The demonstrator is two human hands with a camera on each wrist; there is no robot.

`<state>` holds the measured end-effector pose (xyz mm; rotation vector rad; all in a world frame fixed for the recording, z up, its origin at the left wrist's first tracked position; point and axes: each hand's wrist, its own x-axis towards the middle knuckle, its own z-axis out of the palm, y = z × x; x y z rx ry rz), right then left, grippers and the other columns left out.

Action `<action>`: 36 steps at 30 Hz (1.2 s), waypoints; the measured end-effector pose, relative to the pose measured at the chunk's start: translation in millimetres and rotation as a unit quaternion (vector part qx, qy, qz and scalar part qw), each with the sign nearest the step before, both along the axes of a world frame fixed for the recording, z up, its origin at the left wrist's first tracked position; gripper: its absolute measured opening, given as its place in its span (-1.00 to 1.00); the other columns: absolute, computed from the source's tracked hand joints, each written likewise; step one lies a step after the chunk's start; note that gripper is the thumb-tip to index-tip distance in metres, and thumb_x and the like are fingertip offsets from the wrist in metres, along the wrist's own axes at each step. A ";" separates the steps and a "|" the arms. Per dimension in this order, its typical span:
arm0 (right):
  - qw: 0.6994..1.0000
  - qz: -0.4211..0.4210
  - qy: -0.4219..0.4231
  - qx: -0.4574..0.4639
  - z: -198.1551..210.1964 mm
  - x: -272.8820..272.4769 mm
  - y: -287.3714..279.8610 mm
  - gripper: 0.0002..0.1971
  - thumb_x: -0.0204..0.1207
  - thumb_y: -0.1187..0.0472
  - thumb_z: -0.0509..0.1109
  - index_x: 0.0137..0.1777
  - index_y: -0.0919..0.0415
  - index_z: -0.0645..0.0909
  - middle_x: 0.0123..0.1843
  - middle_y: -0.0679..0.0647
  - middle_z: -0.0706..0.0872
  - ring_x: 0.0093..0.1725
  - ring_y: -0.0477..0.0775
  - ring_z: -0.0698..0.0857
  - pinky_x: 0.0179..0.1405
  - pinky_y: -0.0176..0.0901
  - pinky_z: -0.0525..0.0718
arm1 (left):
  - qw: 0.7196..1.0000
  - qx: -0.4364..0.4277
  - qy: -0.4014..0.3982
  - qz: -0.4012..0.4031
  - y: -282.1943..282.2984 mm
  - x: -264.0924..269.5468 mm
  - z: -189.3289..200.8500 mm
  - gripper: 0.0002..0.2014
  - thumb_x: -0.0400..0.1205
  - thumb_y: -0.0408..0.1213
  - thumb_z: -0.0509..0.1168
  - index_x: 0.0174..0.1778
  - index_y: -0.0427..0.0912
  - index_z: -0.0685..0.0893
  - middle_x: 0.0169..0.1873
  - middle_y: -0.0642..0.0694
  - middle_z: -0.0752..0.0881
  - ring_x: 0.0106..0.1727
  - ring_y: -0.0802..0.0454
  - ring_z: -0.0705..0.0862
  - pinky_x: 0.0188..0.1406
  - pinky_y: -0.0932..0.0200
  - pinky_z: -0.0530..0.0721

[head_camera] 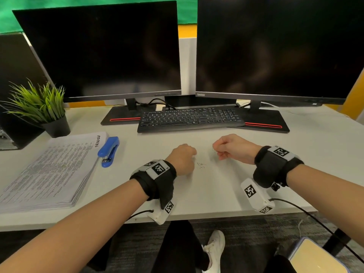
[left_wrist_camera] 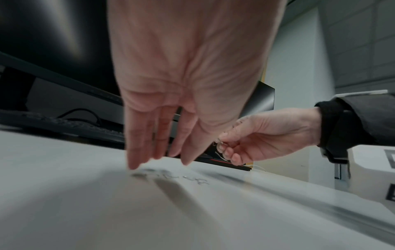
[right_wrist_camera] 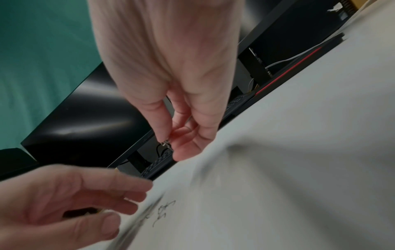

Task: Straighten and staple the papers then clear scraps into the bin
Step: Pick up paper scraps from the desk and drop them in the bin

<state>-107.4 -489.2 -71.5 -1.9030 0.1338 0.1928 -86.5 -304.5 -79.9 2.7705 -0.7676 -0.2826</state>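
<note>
Several bent staple scraps [head_camera: 201, 165] lie on the white desk [head_camera: 226, 190] between my hands. My left hand [head_camera: 183, 156] hovers just left of them; in the left wrist view its fingers [left_wrist_camera: 136, 152] point straight down, tips at the scraps [left_wrist_camera: 192, 179]. My right hand [head_camera: 216, 152], lifted a little off the desk, pinches a few bent staples [right_wrist_camera: 166, 145] between thumb and forefinger. A thick stack of printed papers [head_camera: 51, 170] lies at the left, with a blue stapler [head_camera: 109, 150] on the desk beside its right edge.
A black keyboard [head_camera: 191, 119] and two dark monitors [head_camera: 102, 52] stand behind the hands. A potted plant [head_camera: 43, 109] sits at the back left. On the floor at the lower right is a blue-rimmed container [head_camera: 315, 257]. Cables trail from both wrist cameras.
</note>
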 end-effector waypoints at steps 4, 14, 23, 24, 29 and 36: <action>1.000 -0.004 0.002 0.013 -2.0 1.5 0.1 -0.89 0.58 0.39 0.30 -0.18 0.30 0.57 -0.19 0.12 0.60 -0.27 0.02 0.59 -0.22 -0.20 0.65 | 0.998 0.055 0.009 0.011 3.4 -6.1 -2.6 -0.69 0.66 -0.39 0.08 0.25 -0.35 0.60 0.30 -0.26 0.58 0.30 -0.23 0.57 0.11 0.13 0.51; 0.998 -0.026 0.000 0.051 4.1 -5.6 -7.1 -0.91 0.58 0.37 0.31 -0.14 0.29 0.61 -0.21 0.12 0.59 -0.26 0.00 0.58 -0.27 -0.26 0.66 | 0.999 0.004 0.005 -0.050 -15.3 0.2 -3.4 -0.52 0.56 -0.19 0.35 0.43 -0.10 0.56 0.35 -0.14 0.59 0.39 -0.14 0.52 0.27 0.15 0.47; 0.992 -0.052 0.007 0.114 5.2 -10.5 -18.2 -0.93 0.58 0.40 0.29 -0.04 0.31 0.60 -0.18 0.15 0.59 -0.23 0.01 0.58 -0.10 -0.15 0.66 | 0.997 -0.018 -0.014 -0.071 -26.1 7.2 2.4 -0.83 0.46 -0.41 0.40 -0.08 -0.20 0.83 -0.16 -0.09 0.83 -0.13 -0.02 0.70 0.10 0.07 0.74; 0.992 -0.055 0.007 0.114 5.0 -10.8 -18.8 -0.93 0.58 0.40 0.29 -0.02 0.33 0.60 -0.17 0.15 0.60 -0.23 0.02 0.58 -0.11 -0.15 0.66 | 0.997 -0.013 -0.017 -0.073 -27.6 8.3 3.3 -0.84 0.45 -0.43 0.41 -0.10 -0.20 0.83 -0.27 -0.03 0.80 -0.15 0.01 0.67 0.09 0.05 0.74; 0.992 -0.057 0.009 0.109 4.6 -13.5 -21.5 -0.84 0.58 0.39 0.29 0.12 0.39 0.58 -0.17 0.15 0.60 -0.23 0.01 0.59 -0.12 -0.16 0.66 | 0.996 -0.002 -0.034 -0.080 -33.0 11.9 2.6 -0.84 0.46 -0.46 0.39 -0.14 -0.19 0.84 -0.13 -0.15 0.83 -0.01 -0.14 0.77 0.10 0.02 0.74; 0.989 -0.069 0.004 0.129 5.2 -19.3 -25.2 -0.92 0.59 0.41 0.28 -0.08 0.32 0.60 -0.22 0.13 0.59 -0.27 0.01 0.57 -0.14 -0.16 0.66 | 0.995 0.010 -0.051 -0.085 -35.4 17.5 -9.9 -0.83 0.49 -0.49 0.31 -0.14 -0.19 0.77 -0.13 -0.11 0.66 0.04 -0.23 0.73 0.07 -0.01 0.74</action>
